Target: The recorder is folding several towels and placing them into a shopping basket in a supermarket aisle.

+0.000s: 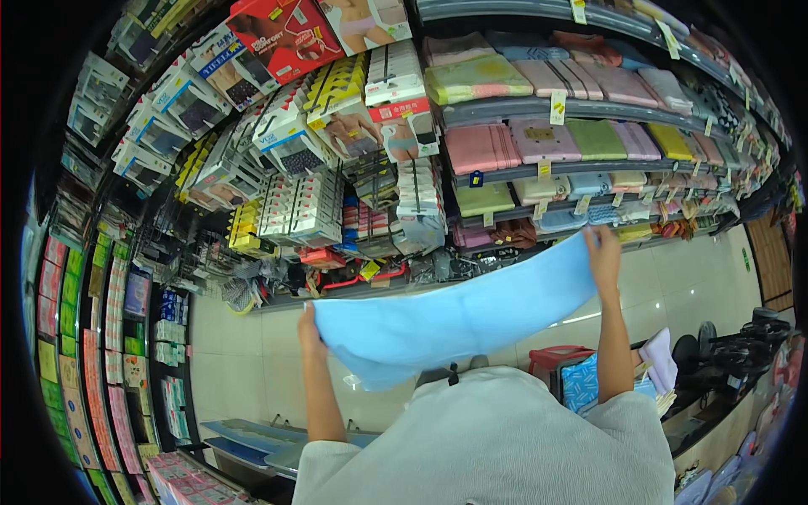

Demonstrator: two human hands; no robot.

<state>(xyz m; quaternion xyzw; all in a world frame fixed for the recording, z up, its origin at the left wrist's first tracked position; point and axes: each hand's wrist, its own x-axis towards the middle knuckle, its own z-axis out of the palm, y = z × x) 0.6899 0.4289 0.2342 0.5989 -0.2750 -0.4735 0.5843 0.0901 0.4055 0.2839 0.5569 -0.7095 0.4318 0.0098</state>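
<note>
A light blue towel (454, 322) is stretched wide in the air before my body. My left hand (310, 331) grips its left corner, with the cloth hanging in folds just beside the wrist. At the other end my right hand (604, 262) holds the upper right corner, raised higher than the left one. The cloth slopes up from left to right and hides part of the floor. Behind the right hand are shelves of folded towels, among them a green towel (484, 199) and a pink towel (481, 148).
Boxed underwear (297, 208) hangs on hooks ahead to the left. Packs of tissue (172, 331) fill shelves at far left. A red-rimmed basket (558, 355) with folded textiles, including a lilac towel (659, 363), stands by my right arm. Ironing boards (252, 432) lie behind at left.
</note>
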